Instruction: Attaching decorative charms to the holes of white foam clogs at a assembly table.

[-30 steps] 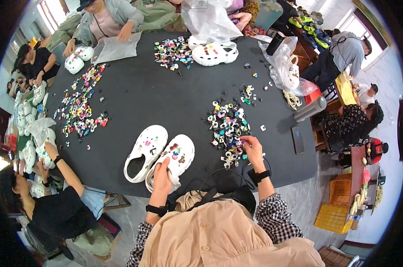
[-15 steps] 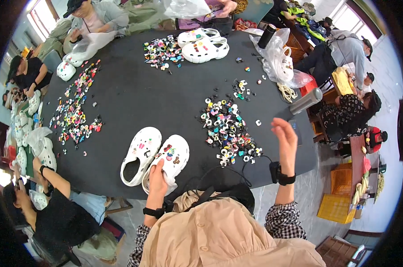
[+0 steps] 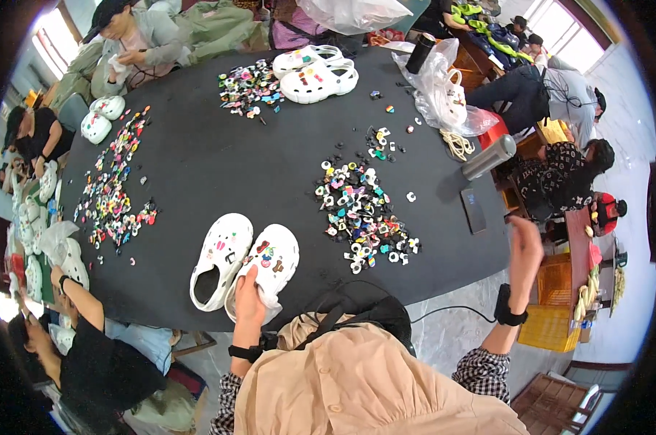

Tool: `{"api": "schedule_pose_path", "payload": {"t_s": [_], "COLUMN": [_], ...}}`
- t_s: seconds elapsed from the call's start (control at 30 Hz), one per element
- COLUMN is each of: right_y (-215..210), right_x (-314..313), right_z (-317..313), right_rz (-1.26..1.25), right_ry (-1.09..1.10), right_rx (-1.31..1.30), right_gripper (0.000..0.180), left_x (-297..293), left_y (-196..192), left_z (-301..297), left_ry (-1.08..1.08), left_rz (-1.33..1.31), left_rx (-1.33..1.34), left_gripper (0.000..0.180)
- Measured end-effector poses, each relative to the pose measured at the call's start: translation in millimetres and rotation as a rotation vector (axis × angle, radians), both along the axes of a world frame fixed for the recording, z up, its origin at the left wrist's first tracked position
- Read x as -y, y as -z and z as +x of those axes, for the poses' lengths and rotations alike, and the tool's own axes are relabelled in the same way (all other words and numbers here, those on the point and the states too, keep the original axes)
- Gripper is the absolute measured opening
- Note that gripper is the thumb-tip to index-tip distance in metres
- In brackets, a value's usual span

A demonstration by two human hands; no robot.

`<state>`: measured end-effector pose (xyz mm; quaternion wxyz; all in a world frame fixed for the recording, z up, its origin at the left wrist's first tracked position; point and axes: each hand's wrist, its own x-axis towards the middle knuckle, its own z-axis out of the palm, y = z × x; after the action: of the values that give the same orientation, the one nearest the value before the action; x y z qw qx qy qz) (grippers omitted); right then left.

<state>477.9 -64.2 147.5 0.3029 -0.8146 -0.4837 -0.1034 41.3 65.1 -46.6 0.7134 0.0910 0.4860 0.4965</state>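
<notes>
My left hand (image 3: pixel 249 299) is closed round the heel part of a white clog (image 3: pixel 273 261), thumb on top. Coloured charms sit on this clog's toe. Close by on its left lies the matching white clog (image 3: pixel 225 245), with charms on its upper. My right hand (image 3: pixel 525 250) is raised just off the table's right edge, near a dark phone (image 3: pixel 473 211). Its fingers are slightly blurred but look loosely stretched, with nothing visible in them. Between the clogs and the phone spreads a pile of small coloured charms (image 3: pixel 360 210).
Other charm piles lie at the table's left (image 3: pixel 118 188) and far side (image 3: pixel 248 88), by another pair of white clogs (image 3: pixel 319 81). A grey bottle (image 3: pixel 489 158), cord bundle (image 3: pixel 456 145), black bottle (image 3: pixel 421 54) and plastic bag (image 3: pixel 437 87) stand rightward. Several people work around the table.
My right hand has moved right, away from the charm pile and past the table edge, uncovering the phone. My left hand keeps its hold on the clog. The view has shifted slightly.
</notes>
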Motion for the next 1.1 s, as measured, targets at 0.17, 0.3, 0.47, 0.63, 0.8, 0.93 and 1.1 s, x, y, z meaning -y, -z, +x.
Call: {"api": "schedule_pose_path", "payload": {"t_s": [0.17, 0.3, 0.47, 0.63, 0.8, 0.93, 1.1], "right_y": [108, 221, 247, 238, 243, 233, 220], "right_x": [1, -6, -41, -74, -94, -102, -98], "right_z": [-3, -9, -45, -89, -86, -79, -69], "right_rz": [-0.234, -0.4, -0.389, -0.371, -0.237, -0.227, -0.026], "right_ry": [-0.104, -0.072, 0.039, -0.108, -0.131, -0.247, -0.364], "right_rx": [-0.413, -0.292, -0.492, -0.419, -0.501, -0.65, -1.088], "right_gripper": [0.022, 0.058, 0.082, 0.083, 0.048, 0.038, 0.033], "left_x": [-1, -2, -1, -1, -2, 0, -1], "left_y": [4, 8, 9, 1, 6, 4, 4], "left_z": [2, -1, -4, -1, -1, -2, -2], "left_ry": [0.014, 0.031, 0.029, 0.022, 0.024, 0.024, 0.039], "left_rz": [0.015, 0.001, -0.005, 0.019, 0.013, 0.01, 0.007], "left_rx": [-0.001, -0.006, 0.001, -0.003, 0.006, -0.011, 0.016], "left_gripper": [0.031, 0.034, 0.038, 0.032, 0.035, 0.032, 0.039]}}
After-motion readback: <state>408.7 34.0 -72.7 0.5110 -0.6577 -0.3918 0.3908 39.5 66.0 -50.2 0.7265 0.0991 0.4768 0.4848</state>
